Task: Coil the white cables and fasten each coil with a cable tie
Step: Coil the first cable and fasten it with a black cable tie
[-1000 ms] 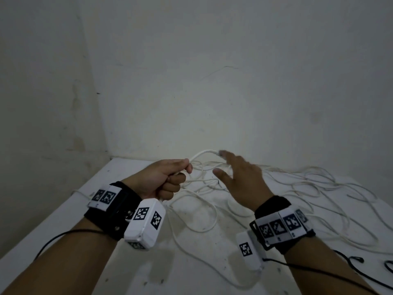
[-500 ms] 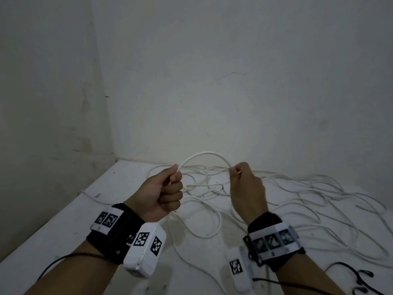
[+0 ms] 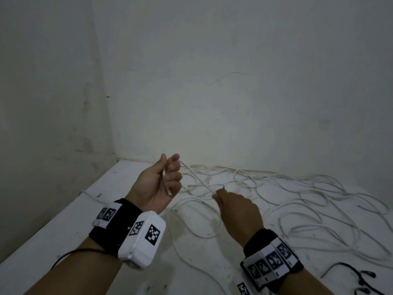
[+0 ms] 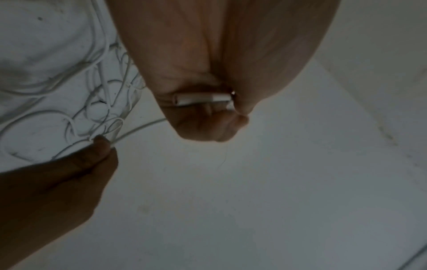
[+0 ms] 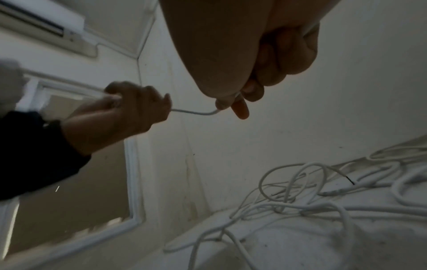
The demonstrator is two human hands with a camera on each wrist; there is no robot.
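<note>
A white cable runs taut between my two hands above the white table. My left hand, palm turned up, holds the cable's end with its white plug in curled fingers. My right hand, lower and to the right, pinches the same cable between thumb and forefinger. Several more loose white cables lie tangled across the table beyond and to the right of the hands.
The table sits in a corner, with walls at the back and on the left. A thin black cord lies near the front right edge. A cable hangs over the left edge.
My right hand went from open and reaching to pinching the cable, then pulled it down. My left hand rose and rolled palm up, and the arch of cable between them went straight.
</note>
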